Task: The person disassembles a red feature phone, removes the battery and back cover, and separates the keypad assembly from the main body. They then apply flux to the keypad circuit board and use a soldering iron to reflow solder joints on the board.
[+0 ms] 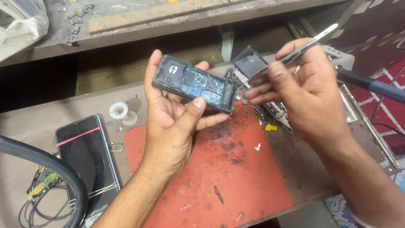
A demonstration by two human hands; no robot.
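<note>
Nearest the camera, a worn red rubber work mat [236, 177] is spread on the grey bench, with a black smartphone bound by rubber bands [86, 160] lying flat to its left. Above the mat, a small opened black phone with its blue circuit board exposed [195, 83] is held in the air by the left hand [173, 126], fingers behind it and thumb pressed on its lower edge. It is judged light, stiff and fragile, best gripped by the frame edges, never by the bare board. Slim metal tweezers [295, 52] are pinched in the right hand [308, 93], tips just beside the phone's right end. Beyond, a white tape roll [118, 110] rests on the bench.
</note>
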